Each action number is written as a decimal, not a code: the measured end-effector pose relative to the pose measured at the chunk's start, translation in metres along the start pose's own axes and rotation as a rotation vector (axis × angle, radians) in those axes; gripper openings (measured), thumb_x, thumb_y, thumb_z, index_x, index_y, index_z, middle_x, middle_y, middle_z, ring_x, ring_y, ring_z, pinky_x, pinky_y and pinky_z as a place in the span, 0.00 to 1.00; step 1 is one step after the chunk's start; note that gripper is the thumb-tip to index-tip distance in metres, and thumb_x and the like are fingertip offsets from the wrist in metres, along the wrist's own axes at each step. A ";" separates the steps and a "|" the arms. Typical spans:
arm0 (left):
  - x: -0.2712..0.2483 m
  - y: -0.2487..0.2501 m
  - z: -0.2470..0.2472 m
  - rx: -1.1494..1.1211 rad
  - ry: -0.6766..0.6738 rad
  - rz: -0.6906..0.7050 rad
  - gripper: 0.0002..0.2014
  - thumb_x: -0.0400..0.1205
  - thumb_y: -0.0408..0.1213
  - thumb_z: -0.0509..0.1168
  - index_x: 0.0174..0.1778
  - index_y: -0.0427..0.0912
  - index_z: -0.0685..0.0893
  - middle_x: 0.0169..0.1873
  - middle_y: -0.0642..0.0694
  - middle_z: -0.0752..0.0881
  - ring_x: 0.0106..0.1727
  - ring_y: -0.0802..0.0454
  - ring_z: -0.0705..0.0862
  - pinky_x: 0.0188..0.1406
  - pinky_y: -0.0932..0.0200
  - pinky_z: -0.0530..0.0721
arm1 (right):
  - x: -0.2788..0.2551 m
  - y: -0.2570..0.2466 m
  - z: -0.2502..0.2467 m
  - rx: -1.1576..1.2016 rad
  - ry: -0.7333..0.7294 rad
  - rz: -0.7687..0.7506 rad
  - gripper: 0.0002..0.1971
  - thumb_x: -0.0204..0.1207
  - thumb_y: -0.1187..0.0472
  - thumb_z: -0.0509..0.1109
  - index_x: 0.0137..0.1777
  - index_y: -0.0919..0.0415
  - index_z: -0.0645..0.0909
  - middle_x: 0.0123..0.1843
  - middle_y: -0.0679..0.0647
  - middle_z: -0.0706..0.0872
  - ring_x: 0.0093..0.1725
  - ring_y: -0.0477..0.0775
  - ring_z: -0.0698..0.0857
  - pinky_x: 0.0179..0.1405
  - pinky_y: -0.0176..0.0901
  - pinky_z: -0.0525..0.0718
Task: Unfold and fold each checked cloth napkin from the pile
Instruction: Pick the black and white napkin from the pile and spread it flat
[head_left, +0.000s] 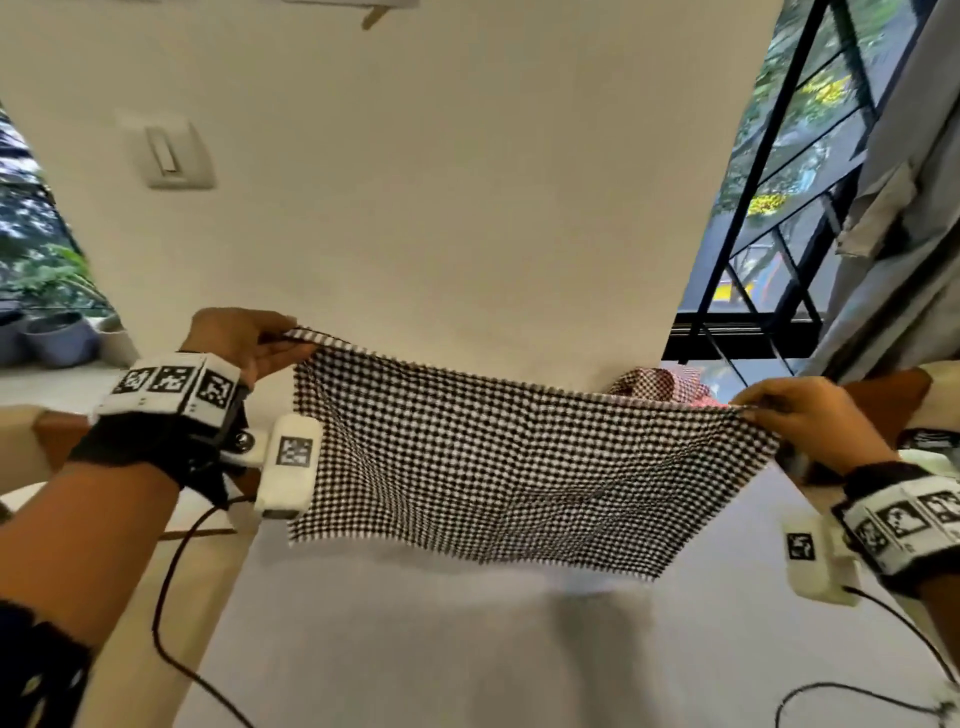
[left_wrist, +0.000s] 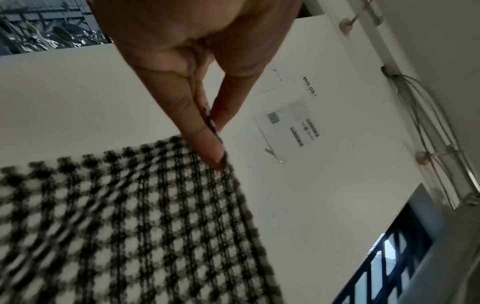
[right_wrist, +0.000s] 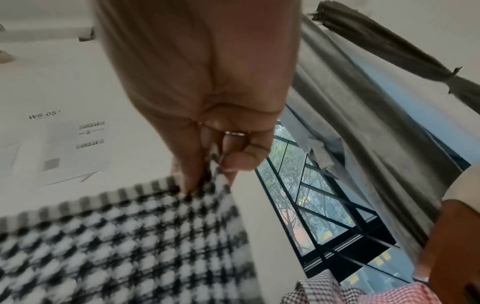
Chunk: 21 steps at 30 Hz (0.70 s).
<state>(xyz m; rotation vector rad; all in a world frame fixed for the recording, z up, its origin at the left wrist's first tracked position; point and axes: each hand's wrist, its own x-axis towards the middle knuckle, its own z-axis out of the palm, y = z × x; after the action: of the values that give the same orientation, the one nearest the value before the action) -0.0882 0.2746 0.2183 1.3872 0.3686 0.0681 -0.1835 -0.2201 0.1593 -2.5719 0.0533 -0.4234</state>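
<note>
step: unfolding done for this piece, by the look of it — black-and-white checked napkin (head_left: 498, 462) held up spread in a single layer, clear of the white table (head_left: 467, 665).
napkin place: in the air in front of the wall, top edge stretched between both hands, sagging a little in the middle, lower edge hanging free toward 6 o'clock.
left hand (head_left: 244, 343): at 9 o'clock of the cloth, pinching its top corner between thumb and straight forefinger; fingers (left_wrist: 205, 142) pressed together on the hem.
right hand (head_left: 810, 415): at 3 o'clock, thumb and curled fingers (right_wrist: 239, 162) nipping the other top corner; a ring visible on 1 finger.
pile (head_left: 670, 387): at 1 o'clock behind the held cloth, just beyond the right hand — crumpled checked cloths, 1 reddish, 1 dark; count cannot be told.
next move: likely lowering the sheet flat on the table, or bringing the 2 corners together for the 1st fold; calls for keeping both pinches firm and the edges level so the halves meet squarely.
containers: none visible; only blurred plant pots (head_left: 57, 338) at 9 o'clock by the window, contents unclear.
</note>
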 end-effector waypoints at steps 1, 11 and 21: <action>0.009 -0.004 0.000 0.032 0.005 -0.010 0.12 0.80 0.20 0.57 0.30 0.29 0.75 0.14 0.40 0.83 0.14 0.50 0.83 0.15 0.62 0.84 | 0.011 -0.001 0.005 -0.029 0.002 0.034 0.07 0.70 0.73 0.71 0.40 0.61 0.87 0.36 0.56 0.87 0.39 0.51 0.85 0.43 0.40 0.78; 0.116 -0.047 -0.004 0.079 -0.057 -0.063 0.16 0.78 0.23 0.62 0.62 0.26 0.77 0.63 0.29 0.80 0.67 0.36 0.79 0.68 0.49 0.79 | 0.121 -0.001 0.079 -0.033 0.115 0.104 0.07 0.67 0.76 0.71 0.42 0.67 0.87 0.39 0.67 0.89 0.39 0.56 0.89 0.36 0.28 0.82; 0.155 -0.054 -0.031 0.088 -0.080 0.101 0.13 0.78 0.20 0.60 0.31 0.39 0.78 0.17 0.51 0.87 0.22 0.57 0.87 0.24 0.65 0.86 | 0.106 -0.025 0.085 -0.204 0.209 -0.057 0.08 0.68 0.76 0.70 0.42 0.67 0.88 0.44 0.67 0.90 0.45 0.66 0.87 0.46 0.45 0.81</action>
<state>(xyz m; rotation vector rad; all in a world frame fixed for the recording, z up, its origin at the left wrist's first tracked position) 0.0391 0.3345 0.1290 1.4902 0.2374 0.0798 -0.0574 -0.1694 0.1337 -2.7231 0.1031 -0.7418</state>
